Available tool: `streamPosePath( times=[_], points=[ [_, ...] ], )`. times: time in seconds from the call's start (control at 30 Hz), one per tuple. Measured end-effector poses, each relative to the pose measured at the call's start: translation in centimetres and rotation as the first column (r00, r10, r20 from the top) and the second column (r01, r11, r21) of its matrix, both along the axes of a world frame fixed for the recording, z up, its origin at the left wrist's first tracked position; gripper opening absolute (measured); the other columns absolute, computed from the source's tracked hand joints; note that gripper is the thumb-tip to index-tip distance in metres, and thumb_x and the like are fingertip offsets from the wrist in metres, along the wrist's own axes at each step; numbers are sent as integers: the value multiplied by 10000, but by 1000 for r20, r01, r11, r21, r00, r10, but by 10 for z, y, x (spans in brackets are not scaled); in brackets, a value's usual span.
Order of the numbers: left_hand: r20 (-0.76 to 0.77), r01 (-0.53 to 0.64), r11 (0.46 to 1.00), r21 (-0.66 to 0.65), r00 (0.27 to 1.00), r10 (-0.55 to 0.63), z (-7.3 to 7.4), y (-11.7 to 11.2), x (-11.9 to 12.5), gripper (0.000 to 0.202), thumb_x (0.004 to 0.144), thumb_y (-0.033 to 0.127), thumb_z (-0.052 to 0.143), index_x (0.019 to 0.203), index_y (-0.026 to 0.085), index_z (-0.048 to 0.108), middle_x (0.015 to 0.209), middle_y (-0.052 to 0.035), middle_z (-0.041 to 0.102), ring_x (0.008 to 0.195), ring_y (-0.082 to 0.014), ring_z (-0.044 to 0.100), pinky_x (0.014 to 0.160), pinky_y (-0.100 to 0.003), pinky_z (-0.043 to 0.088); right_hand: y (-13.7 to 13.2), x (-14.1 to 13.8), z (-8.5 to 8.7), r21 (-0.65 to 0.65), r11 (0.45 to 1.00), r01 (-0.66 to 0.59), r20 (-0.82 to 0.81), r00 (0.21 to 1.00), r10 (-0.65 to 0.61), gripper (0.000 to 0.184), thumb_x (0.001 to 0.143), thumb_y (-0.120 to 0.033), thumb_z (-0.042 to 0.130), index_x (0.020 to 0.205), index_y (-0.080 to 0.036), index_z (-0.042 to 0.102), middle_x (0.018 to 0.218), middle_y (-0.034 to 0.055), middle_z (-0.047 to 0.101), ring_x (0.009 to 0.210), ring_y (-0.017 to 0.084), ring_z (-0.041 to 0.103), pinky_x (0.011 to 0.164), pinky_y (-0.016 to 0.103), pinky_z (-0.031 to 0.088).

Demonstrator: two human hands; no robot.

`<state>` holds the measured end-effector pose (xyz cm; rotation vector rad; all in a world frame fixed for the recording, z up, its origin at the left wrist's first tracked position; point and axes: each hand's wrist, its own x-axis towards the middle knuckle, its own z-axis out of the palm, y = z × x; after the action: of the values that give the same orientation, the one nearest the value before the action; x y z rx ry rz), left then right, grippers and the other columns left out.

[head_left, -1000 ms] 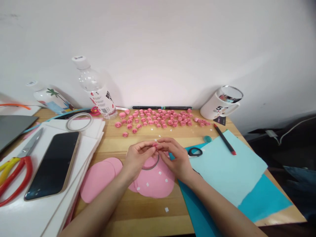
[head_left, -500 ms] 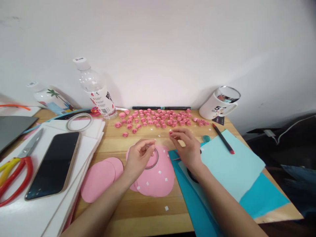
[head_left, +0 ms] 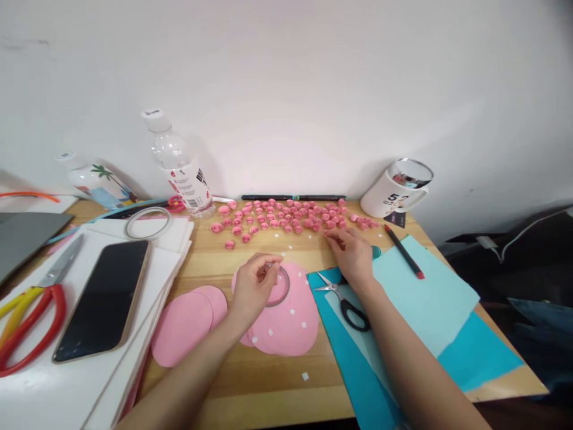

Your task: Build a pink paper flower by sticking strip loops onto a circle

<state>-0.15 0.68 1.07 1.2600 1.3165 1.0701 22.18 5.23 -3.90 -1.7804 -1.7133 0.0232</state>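
Note:
My left hand (head_left: 254, 288) hovers over a stack of pink paper ovals (head_left: 286, 331), its thumb and index finger pinched together. A tiny whitish bit shows at those fingertips, too small to make out. Under this hand lies a ring of tape (head_left: 286, 289) on the top oval. Farther right, my right hand (head_left: 353, 257) reaches to the front edge of a spread of pink rolled paper roses (head_left: 286, 218). Its fingertips are closed on one small paper rose (head_left: 326, 233), mostly covered by the fingers. Black-handled scissors (head_left: 353, 313) lie partly beneath my right wrist.
Blue paper sheets (head_left: 425, 298) with a red-tipped black pen (head_left: 405, 252) lie at right. A white mug (head_left: 389, 191) stands behind. On the left are a phone (head_left: 105, 298), red-and-yellow scissors (head_left: 49, 310), more pink ovals (head_left: 181, 328) and a water bottle (head_left: 188, 179).
My right hand has moved right and away from me with the paper rose, reaching the spread of roses and uncovering the black-handled scissors. My left hand stays nearly where it was, still pinched.

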Motion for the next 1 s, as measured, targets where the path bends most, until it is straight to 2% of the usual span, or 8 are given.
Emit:
streamPosePath(
  times=[0.17,0.3,0.5,0.57,0.67,0.77,0.9,1.0],
  points=[
    [-21,0,999,32,1000,1,1,0,1,121,728,238,570,766,175,666,752,-11,630,534,-90,538,540,-203,438,-2,0,4,33,999,-18,-40,999,20,223,812,-299,484,886,-184,660,805,69,633,613,165,564,590,288,452],
    [-42,-11,999,38,999,13,-1,0,0,152,763,276,557,800,175,665,723,-8,629,526,-97,533,537,-205,430,-6,2,6,40,998,50,-15,999,-50,183,783,-212,469,826,-179,644,832,77,629,609,170,558,569,292,432],
    [-213,23,993,113,977,2,-5,-2,-1,193,789,289,541,894,176,656,717,-11,655,605,-130,563,605,-222,435,-10,1,9,-41,996,76,110,991,-71,231,724,-134,454,695,-184,677,812,65,621,640,177,558,552,286,388],
    [-275,57,986,156,961,-12,-7,-3,-2,191,789,281,546,913,186,655,698,-8,657,627,-142,574,622,-229,432,-11,-1,11,-63,995,74,128,990,-65,254,722,-130,454,727,-190,701,831,65,631,680,185,572,554,283,383],
    [-339,103,969,223,940,-22,-9,-4,-3,212,819,265,510,974,207,641,853,-29,687,768,-167,610,713,-243,427,-11,-3,12,-83,993,80,134,989,-68,292,724,-126,451,824,-190,717,844,70,642,727,201,590,554,284,387],
    [-415,159,963,216,908,-57,-9,-5,-5,246,855,266,451,1030,219,617,868,-31,686,791,-177,614,714,-252,418,-11,-2,12,-92,993,79,127,990,-67,323,730,-121,438,896,-188,707,867,80,646,766,217,599,562,291,400],
    [-626,383,910,158,752,-208,-1,-4,-5,286,838,362,491,1060,204,579,699,-11,641,703,-183,589,655,-268,417,-13,-5,20,-109,994,-31,-17,999,30,269,753,-158,445,885,-167,680,852,81,632,709,195,590,594,304,438],
    [-783,578,807,121,556,-280,2,-4,-4,479,706,470,634,1088,195,544,708,-21,622,736,-214,580,661,-299,421,-21,-15,31,-188,919,-345,-354,897,264,152,764,-219,504,808,-165,639,792,51,619,653,152,578,594,277,474]
  ],
)
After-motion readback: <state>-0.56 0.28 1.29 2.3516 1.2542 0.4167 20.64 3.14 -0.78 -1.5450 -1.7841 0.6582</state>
